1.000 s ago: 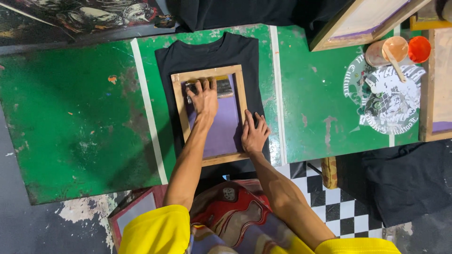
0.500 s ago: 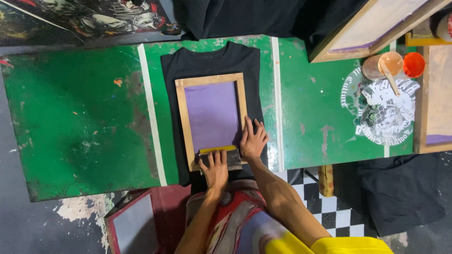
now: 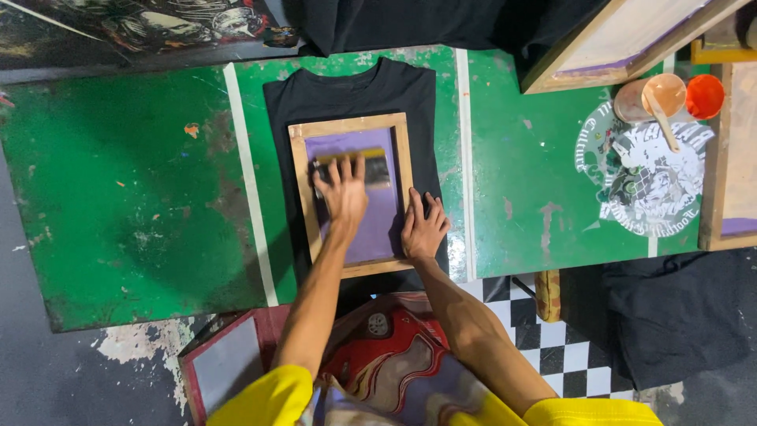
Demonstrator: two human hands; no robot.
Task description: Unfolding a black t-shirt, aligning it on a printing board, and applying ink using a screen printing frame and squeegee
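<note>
Left hand (image 3: 342, 192) lies on the purple mesh inside the frame (image 3: 298, 189), fingers spread fwd & wrapped over the squeegee (image 3: 352, 157), which sits crosswise near the frame's top edge w/ its yellow strip showing just past the fingertips. Frame is wood, upright rectangle, flat on a black shirt (image 3: 351, 91) spread on the green worktop (image 3: 118, 197); shirt collar points away from the person. Right hand (image 3: 422, 227) is open & flat, palm down on the frame's right rail, lower half, fingers partly on the shirt beside it, gripping nothing.

L of the shirt a white stripe (image 3: 248, 181) runs across the worktop; another one on the R of it. Further R, a white printed design (image 3: 646, 177) on the worktop, and at its top a cup (image 3: 658, 95) w/ a stick in it, just beside an orange lid (image 3: 704, 96). Second wood frame (image 3: 615, 39) leans in at top R, a third along the R edge. Below the worktop: checkered floor (image 3: 544, 347), dark cloth (image 3: 678, 315). Yellow sleeves (image 3: 260, 398) at bottom
</note>
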